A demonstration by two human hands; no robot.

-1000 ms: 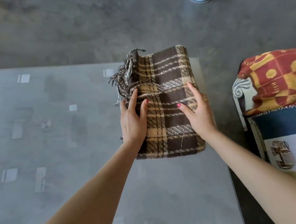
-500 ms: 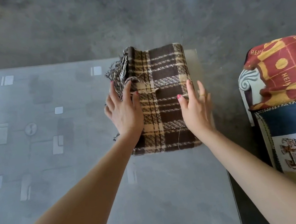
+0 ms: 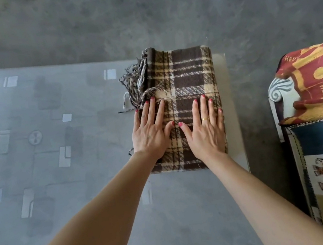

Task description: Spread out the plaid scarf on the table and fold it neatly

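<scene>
Glass table (image 3: pixel 63 201) held the folded brown-and-cream plaid scarf (image 3: pixel 189 75) at one o'clock; left hand (image 3: pixel 149 132) and right hand (image 3: pixel 205 130) lay flat on it, fingers spread.

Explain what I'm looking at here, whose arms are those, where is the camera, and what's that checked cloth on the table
There is no machine here. The one picture comes from a camera worn on a person's head, looking down at their own arms. The left hand and right hand lie flat, fingers spread, pressing on a folded plaid scarf. Nothing is gripped. The scarf sits near the right edge of a glass table, with its fringe sticking out on the left. Right of the table stands furniture under a red and yellow cloth.
</scene>
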